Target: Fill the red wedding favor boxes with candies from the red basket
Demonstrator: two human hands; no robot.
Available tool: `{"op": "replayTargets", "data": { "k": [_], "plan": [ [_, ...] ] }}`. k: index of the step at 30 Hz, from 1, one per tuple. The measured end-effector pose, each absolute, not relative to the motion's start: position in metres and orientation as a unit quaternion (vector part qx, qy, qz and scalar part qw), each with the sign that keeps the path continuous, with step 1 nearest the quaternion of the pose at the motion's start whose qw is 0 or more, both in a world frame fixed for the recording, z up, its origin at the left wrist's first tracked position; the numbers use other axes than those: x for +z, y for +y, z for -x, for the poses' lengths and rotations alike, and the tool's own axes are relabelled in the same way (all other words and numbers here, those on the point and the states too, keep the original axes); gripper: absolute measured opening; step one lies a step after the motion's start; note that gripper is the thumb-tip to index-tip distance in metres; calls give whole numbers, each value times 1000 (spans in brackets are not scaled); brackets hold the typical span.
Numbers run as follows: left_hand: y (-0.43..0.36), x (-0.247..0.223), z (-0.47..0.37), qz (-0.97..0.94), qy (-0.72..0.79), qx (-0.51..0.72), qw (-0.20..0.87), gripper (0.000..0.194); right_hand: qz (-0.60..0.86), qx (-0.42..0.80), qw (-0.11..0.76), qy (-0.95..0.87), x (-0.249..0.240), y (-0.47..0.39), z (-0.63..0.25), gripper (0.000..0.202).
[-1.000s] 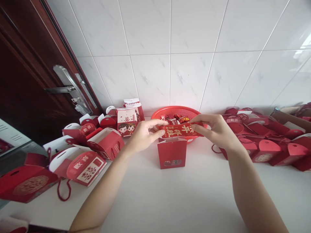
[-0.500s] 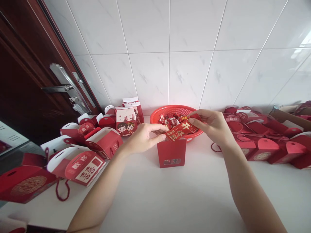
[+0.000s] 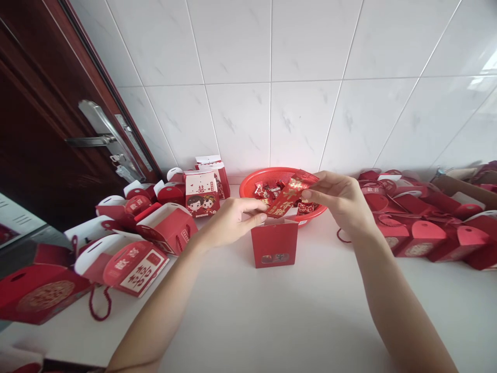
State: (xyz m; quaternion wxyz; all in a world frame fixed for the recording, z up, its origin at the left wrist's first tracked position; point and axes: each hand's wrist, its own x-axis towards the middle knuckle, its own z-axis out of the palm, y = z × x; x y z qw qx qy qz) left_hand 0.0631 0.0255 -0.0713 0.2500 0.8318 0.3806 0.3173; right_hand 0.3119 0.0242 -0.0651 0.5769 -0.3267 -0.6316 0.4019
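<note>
A red envelope point(image 3: 288, 198) with gold characters is stretched at a slant between my two hands, above an upright red gift box point(image 3: 274, 245). My right hand point(image 3: 339, 199) pinches its upper right end. At the lower left corner, the fingertips of my left hand point(image 3: 229, 221) are closed on the envelope, just over the box's top edge. The box stands open at the top, with a small window low on its front; its inside is hidden from me. Right behind it sits a red plastic basket point(image 3: 248, 178) with wrapped sweets point(image 3: 267, 191), partly covered by the envelope and my right hand.
Several red gift boxes point(image 3: 134, 264) crowd the left of the white table point(image 3: 279, 316). More red boxes point(image 3: 423, 239) stand in rows on the right. A tiled wall point(image 3: 236, 124) rises behind, and a dark door point(image 3: 42, 103) with a metal handle point(image 3: 91, 140) is at the left.
My right hand has moved slightly up and right, drawing the envelope's upper end out farther so that more of it shows. My left hand and the box have barely moved.
</note>
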Motion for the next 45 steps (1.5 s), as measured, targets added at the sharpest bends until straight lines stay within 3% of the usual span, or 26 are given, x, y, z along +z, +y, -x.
{"op": "replayTargets", "data": {
  "k": [4,11,19,25,31,35,39,45],
  "plan": [
    [25,-72,-63,-841,370,328,218,27,325,416,582,-619,-69,27,-310,21],
    [24,-72,-58,-840,421,310,141,21,344,411,581,-613,-70,26,-303,29],
    [34,-76,-56,-846,421,215,244,29,359,369,563,-647,-76,27,-293,33],
    [37,-73,-52,-846,404,170,305,35,378,371,419,-737,-81,30,-289,19],
    [40,-73,-49,-821,402,180,363,27,369,253,302,-842,-73,39,-285,26],
    [44,-75,-49,-811,384,188,398,27,347,254,220,-876,-57,46,-286,19],
    [48,-77,-49,-813,368,191,409,32,338,253,135,-896,-42,50,-282,31],
    [47,-74,-50,-811,336,193,438,40,343,213,69,-912,-37,53,-263,25]
  ]
}}
